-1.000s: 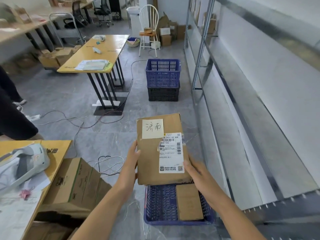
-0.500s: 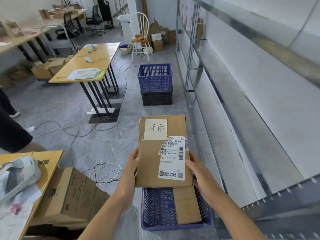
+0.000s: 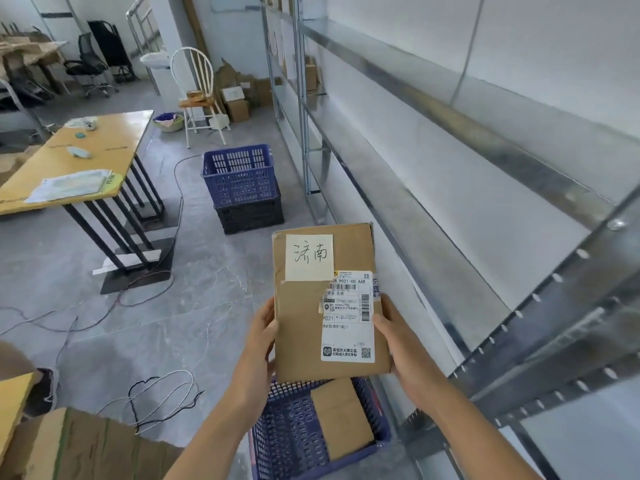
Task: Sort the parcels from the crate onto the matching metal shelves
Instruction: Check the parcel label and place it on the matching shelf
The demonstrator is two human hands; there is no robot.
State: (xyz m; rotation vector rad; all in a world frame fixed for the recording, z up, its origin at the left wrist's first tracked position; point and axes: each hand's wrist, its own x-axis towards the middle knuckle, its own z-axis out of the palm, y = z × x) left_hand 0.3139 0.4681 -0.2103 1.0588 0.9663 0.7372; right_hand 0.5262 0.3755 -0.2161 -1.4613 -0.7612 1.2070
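Both hands, left hand and right hand, are clamping the parcel above the crate (note reads 济南). Shelves at 2 o'clock; matching tier probably unlabelled, needing finding next.

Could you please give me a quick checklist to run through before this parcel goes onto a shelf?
1. Grip: left hand and right hand hold the parcel by its side edges: ok.
2. Destination: handwritten note faces up and reads clearly: ok.
3. Matching shelf label: none visible on the shelves: cannot tell.
4. Space: nearest shelf looks bare: ok.
5. Crate: one parcel left: ok.
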